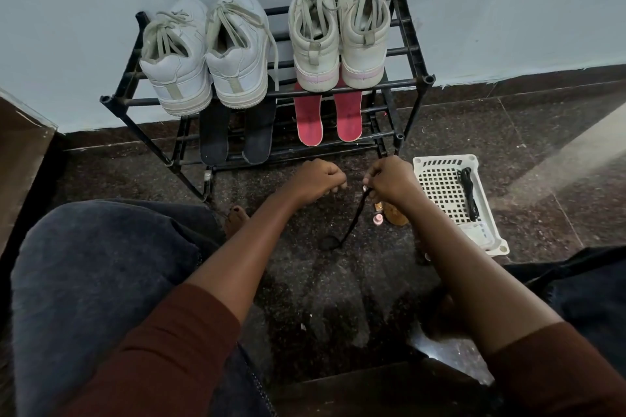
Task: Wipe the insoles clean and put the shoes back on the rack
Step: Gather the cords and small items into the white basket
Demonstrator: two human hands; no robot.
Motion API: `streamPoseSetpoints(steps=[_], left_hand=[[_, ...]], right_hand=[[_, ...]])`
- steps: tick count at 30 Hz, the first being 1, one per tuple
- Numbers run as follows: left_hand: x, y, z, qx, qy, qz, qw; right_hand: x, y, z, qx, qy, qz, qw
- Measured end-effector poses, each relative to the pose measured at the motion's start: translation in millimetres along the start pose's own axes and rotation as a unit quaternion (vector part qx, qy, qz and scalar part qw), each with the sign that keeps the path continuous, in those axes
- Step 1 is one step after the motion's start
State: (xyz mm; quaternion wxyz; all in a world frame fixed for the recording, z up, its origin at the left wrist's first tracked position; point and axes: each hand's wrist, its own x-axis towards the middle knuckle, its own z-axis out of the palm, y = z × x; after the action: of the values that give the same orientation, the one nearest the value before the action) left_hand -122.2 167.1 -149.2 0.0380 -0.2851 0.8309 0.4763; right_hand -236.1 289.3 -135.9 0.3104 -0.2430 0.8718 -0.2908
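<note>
The right hand is closed on a black lace, pinching its upper end between thumb and fingertips. The lace hangs down and toward the person, and its lower end lies coiled on the dark speckled floor below both hands. The left hand sits just beside the right with its fingers curled under. I cannot tell whether it holds anything.

Just beyond both hands stands the black rack, against a pale wall. On its top shelf, beyond the left hand, is a white pair of shoes, heels toward the person. Beyond the right hand is a beige high-top pair, side by side and also heels outward.

On the lower shelf, two black insoles lie under the white pair, to the left of the left hand. Two red insoles lie under the beige pair, directly ahead of the hands.

Right of the right hand, a white perforated basket rests on the floor with another black lace inside. A small pink-capped bottle stands on the floor just under the right wrist.
</note>
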Motion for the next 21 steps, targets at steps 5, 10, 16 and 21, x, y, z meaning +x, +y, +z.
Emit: streamPoseSetpoints(steps=[5, 10, 16, 21], left_hand=[[-1.0, -3.5, -5.2, -0.01, 0.019, -0.018, 1.0], [-0.3, -4.4, -10.1, -0.025, 0.04, -0.028, 0.999], [1.2, -5.9, -8.1, -0.052, 0.043, -0.027, 0.997], [2.6, 0.4, -1.9, -0.064, 0.008, -0.017, 0.998]], right_hand=[[6.2, 13.3, -10.1, -0.026, 0.018, 0.025, 0.999], [9.8, 34.4, -17.1, -0.064, 0.06, 0.05, 0.995], [7.1, 45.5, -21.5, -0.098, 0.074, 0.088, 0.989], [0.8, 15.3, -11.1, 0.088, -0.028, 0.03, 0.995]])
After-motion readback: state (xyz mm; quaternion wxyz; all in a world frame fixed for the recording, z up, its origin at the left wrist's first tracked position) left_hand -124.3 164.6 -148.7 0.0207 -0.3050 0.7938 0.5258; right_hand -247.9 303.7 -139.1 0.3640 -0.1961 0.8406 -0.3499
